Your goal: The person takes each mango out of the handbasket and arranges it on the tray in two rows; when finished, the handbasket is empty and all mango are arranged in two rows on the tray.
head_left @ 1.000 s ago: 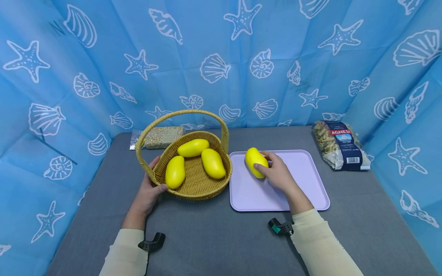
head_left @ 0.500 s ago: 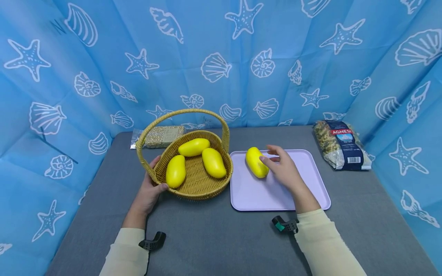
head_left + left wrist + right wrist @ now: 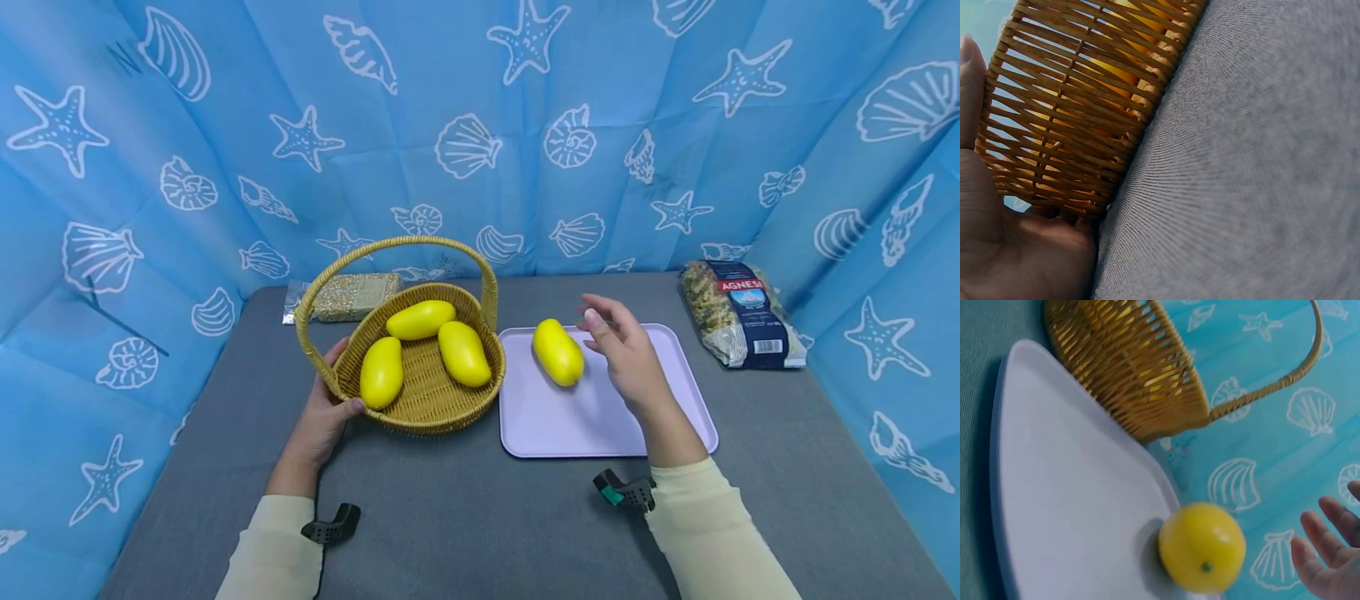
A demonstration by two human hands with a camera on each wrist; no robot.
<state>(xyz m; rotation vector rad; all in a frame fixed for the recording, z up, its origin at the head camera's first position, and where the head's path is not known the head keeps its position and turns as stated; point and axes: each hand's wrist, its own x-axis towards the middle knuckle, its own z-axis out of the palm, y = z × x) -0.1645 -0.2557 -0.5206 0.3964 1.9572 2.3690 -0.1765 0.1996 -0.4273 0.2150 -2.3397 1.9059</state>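
Note:
A wicker basket (image 3: 431,427) with an arched handle stands left of centre and holds three yellow mangoes (image 3: 381,373). My left hand (image 3: 322,421) grips its left side, thumb over the rim; in the left wrist view the palm (image 3: 1035,256) lies against the woven wall (image 3: 1060,112). One more mango (image 3: 558,353) lies on the left part of a pale lilac tray (image 3: 540,429). Just right of this mango, above the tray, my right hand (image 3: 630,358) holds nothing. The right wrist view shows its fingers (image 3: 1316,540) loosely spread, apart from the fruit.
Behind the basket lies a clear bag of pale grains (image 3: 348,298). A pasta bag (image 3: 742,317) rests at the back right, beyond the tray's corner. The grey table (image 3: 465,525) ends at a blue shell-print curtain (image 3: 465,75).
My right hand has let go of the mango on the tray and moved up and to the right, its fingers opening. The left hand and the basket have stayed put.

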